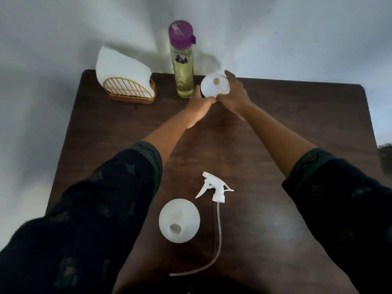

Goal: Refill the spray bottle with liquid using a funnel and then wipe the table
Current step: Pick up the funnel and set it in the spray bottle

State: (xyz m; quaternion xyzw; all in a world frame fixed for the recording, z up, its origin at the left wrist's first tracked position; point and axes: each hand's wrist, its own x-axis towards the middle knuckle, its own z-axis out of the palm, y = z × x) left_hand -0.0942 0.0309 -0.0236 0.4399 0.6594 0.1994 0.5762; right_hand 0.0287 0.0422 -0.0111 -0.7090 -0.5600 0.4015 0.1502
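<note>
At the far side of the dark wooden table (275, 134), both hands meet on a white funnel (214, 85), its round mouth facing up with a small hole at the centre. Right hand (233, 95) curls round its rim; left hand (200, 100) grips its lower edge. Nearer, the translucent white spray bottle (179, 220) stands uncapped, its trigger sprayer head (214, 186) lying beside it, tube trailing.

The tall bottle (182, 66) bears a purple emblem and pale script, both too blurred to read.
</note>
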